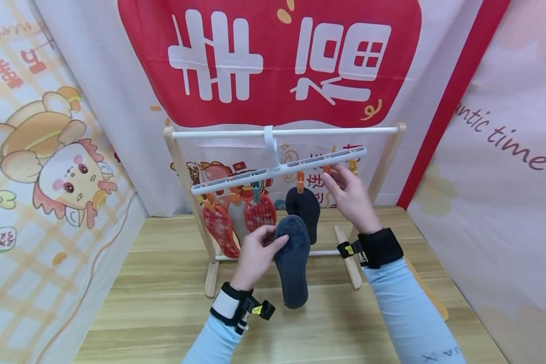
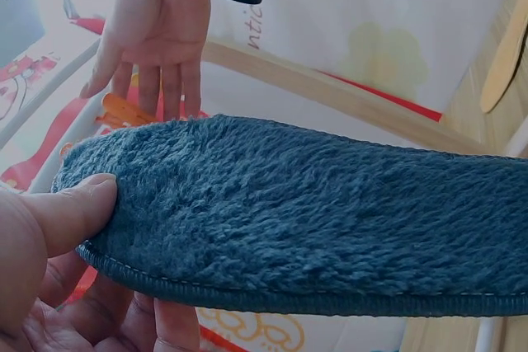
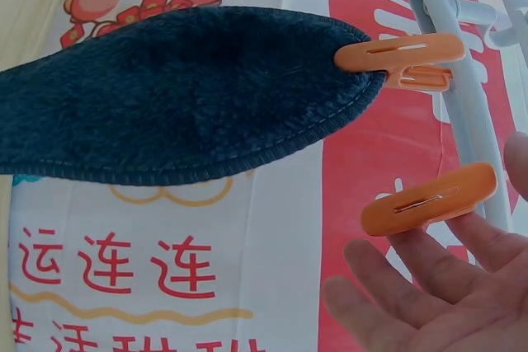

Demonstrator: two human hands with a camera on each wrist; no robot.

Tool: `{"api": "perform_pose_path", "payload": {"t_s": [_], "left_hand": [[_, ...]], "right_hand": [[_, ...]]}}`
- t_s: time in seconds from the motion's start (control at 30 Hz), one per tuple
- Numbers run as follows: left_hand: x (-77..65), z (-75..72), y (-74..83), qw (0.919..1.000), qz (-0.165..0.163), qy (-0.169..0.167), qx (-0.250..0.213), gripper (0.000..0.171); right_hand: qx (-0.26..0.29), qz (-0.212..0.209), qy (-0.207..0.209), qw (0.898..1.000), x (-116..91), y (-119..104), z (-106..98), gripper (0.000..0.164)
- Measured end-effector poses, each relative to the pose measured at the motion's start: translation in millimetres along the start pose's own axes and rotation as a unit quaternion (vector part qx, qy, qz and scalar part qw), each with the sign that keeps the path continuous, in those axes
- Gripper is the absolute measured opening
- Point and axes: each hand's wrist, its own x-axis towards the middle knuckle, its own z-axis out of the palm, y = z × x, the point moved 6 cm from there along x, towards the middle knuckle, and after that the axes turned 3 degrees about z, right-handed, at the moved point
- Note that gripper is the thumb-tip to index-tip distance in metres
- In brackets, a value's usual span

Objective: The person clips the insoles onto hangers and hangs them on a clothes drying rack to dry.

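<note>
A fuzzy dark blue-grey insole [image 1: 293,268] is pinched near its upper end by my left hand [image 1: 255,255], thumb on the front face. In the left wrist view the thumb presses the insole's pile [image 2: 289,220], with fingers underneath. My right hand [image 1: 352,199] is up at the white hanger [image 1: 236,180]. In the right wrist view its extended fingertips touch an orange clip [image 3: 429,199], and the thumb stands apart at the edge. A matching dark insole [image 3: 190,92] hangs beside it from another orange clip [image 3: 400,53].
Left of centre, red-patterned insoles [image 1: 220,232] hang from orange and green clips [image 1: 256,192]. A yellow clip [image 1: 352,166] sits near the hanger's right end. The hanger hooks over the white rod [image 1: 336,131] of a wooden-legged rack [image 1: 184,177] on the wood-grain table [image 1: 132,298].
</note>
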Motion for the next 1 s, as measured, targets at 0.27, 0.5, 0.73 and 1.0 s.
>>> {"api": "perform_pose_path", "payload": {"t_s": [0.27, 0.5, 0.73, 1.0], "left_hand": [[17.0, 11.3, 9.6, 0.9996, 0.024, -0.014, -0.008, 0.034], [31.1, 19.8, 16.8, 0.9991, 0.029, -0.021, -0.020, 0.035], [40.6, 32.9, 19.7, 0.9994, 0.013, -0.028, -0.014, 0.035], [48.5, 48.7, 13.5, 0.9988, -0.013, -0.047, -0.004, 0.033]], "right_hand": [[-0.002, 0.004, -0.001, 1.000, 2, 0, 0, 0.070], [-0.008, 0.007, -0.003, 1.000, 3, -3, 1, 0.059], [0.002, 0.009, -0.006, 1.000, 1, -2, 1, 0.060], [0.039, 0.007, -0.004, 0.999, 1, -2, 5, 0.066]]}}
